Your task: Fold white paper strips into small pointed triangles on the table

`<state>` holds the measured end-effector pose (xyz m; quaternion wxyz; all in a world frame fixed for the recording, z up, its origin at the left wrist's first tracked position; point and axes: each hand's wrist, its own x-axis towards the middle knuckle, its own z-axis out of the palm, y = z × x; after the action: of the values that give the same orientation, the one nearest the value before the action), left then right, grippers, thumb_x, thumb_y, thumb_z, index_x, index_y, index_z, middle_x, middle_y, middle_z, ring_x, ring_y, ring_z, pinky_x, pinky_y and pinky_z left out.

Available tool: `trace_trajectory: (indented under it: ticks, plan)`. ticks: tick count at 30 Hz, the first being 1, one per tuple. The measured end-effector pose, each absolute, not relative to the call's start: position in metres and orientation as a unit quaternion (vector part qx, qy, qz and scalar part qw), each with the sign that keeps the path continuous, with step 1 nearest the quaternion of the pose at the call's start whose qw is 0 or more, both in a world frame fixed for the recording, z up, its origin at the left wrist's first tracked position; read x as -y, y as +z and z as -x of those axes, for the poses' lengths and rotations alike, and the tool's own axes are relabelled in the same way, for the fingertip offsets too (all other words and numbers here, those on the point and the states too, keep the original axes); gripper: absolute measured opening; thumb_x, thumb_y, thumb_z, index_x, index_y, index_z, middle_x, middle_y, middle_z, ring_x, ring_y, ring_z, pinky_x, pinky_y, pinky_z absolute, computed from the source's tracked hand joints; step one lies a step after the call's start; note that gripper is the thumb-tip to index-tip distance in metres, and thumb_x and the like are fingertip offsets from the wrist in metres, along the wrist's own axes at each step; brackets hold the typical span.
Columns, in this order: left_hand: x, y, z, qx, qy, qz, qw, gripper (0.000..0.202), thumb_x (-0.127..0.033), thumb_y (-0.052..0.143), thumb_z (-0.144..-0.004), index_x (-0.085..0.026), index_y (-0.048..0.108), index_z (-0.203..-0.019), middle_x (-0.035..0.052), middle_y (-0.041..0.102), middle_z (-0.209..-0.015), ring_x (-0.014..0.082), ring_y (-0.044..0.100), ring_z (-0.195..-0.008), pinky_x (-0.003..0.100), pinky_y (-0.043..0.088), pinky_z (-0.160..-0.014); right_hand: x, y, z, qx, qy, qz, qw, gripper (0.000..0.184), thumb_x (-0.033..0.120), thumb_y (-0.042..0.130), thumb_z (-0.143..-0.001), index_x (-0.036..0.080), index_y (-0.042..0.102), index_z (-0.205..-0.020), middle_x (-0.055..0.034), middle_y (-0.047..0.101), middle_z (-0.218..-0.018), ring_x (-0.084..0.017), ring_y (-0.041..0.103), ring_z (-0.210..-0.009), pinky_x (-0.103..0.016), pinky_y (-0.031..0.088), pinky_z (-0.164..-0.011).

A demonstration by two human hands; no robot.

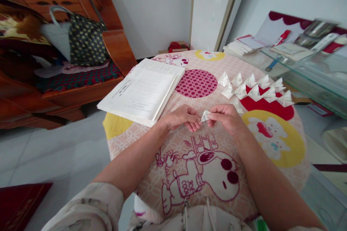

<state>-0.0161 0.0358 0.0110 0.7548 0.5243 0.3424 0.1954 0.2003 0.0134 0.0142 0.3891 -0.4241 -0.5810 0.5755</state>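
Between my two hands is a small folded piece of printed paper (205,116), held above the patterned tablecloth (151,148). My left hand (184,117) pinches its left corner between thumb and fingers. On the other side, my right hand (225,117) grips the paper's right edge with thumb and forefinger. Several folded paper triangles (254,92) stand in rows on the cloth, beyond my right hand. To the left of my hands lies a thick stack of printed paper sheets (138,90).
A glass shelf (306,75) borders the table on the right, carrying a metal container (320,28) and a red marker-like item (282,38). Another pile of papers (245,44) sits behind it. At left stands a wooden bench (81,92) with a dark patterned bag (85,39).
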Motion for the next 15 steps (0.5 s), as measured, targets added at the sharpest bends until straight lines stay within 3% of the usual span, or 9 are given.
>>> trace_trajectory:
  ticks: [11, 15]
  plan:
    - [-0.0341, 0.0111, 0.0140, -0.349, 0.146, -0.570, 0.730, 0.012, -0.017, 0.071, -0.070, -0.014, 0.065, -0.061, 0.0005, 0.065, -0.054, 0.0084, 0.058, -0.045, 0.018, 0.046, -0.044, -0.0104, 0.0188, -0.1952, 0.556, 0.597, 0.452, 0.361, 0.018, 0.032, 0.078, -0.070, 0.017, 0.071, -0.063, -0.0021, 0.068, -0.055, -0.012, 0.060, -0.047, -0.024, 0.049, -0.048]
    - [-0.0354, 0.0111, 0.0156, -0.351, 0.145, -0.584, 0.717, 0.009, -0.017, 0.072, -0.071, -0.013, 0.066, -0.065, 0.0007, 0.066, -0.057, 0.0080, 0.059, -0.047, 0.018, 0.047, -0.046, -0.0107, 0.0177, -0.1940, 0.530, 0.614, 0.459, 0.363, 0.021, 0.033, 0.080, -0.066, 0.016, 0.069, -0.061, -0.0028, 0.067, -0.054, -0.012, 0.059, -0.044, -0.023, 0.048, -0.045]
